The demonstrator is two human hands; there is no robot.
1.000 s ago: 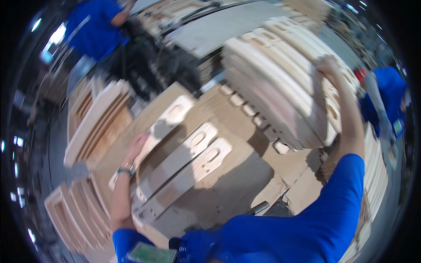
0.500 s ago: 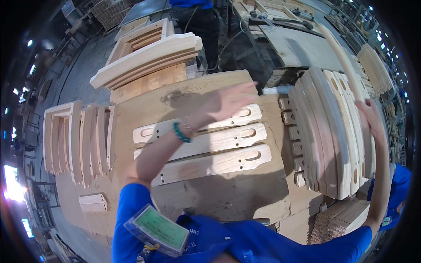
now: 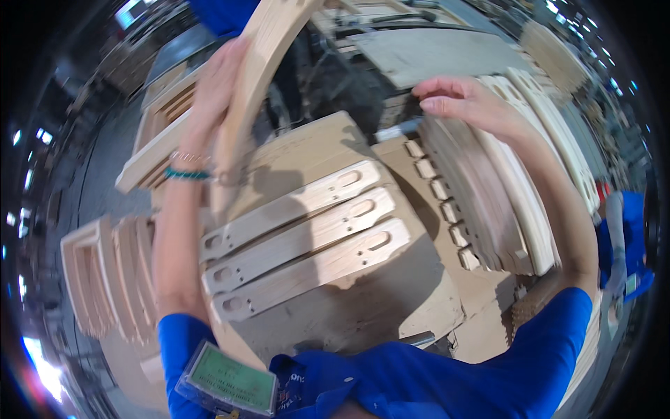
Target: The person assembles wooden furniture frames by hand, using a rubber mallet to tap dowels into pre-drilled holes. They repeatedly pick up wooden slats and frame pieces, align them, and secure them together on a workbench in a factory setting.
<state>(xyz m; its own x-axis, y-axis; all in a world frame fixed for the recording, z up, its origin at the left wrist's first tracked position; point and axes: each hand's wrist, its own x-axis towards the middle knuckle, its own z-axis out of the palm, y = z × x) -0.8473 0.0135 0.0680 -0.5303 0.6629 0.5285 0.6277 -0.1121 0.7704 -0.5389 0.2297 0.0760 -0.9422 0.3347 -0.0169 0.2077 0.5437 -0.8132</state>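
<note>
My left hand (image 3: 220,84) is wrapped against the edge of a long curved wooden rail (image 3: 259,63), held up at the upper left and blurred at its lower end. My right hand (image 3: 471,105) holds nothing; its fingers are loosely bent, with the thumb apart, over the far end of a stack of curved wooden rails (image 3: 481,195). Three pale slats lie side by side on the cardboard-covered table between my arms: a far slat (image 3: 293,209), a middle slat (image 3: 300,241) and a near slat (image 3: 314,269). Each has rounded slots and small dark holes near its ends.
Wooden frames (image 3: 105,272) stand at the left, and another framed stack (image 3: 150,153) lies beyond the cardboard (image 3: 342,307). Small wooden blocks (image 3: 440,188) line the right stack's side. A pale board (image 3: 433,52) covers the far bench. Co-workers in blue (image 3: 631,237) are at the right and far side.
The curved rail has passed from the right side to the upper left, now in my left hand. My right hand has let go of it and moved inward. The view has shifted.
</note>
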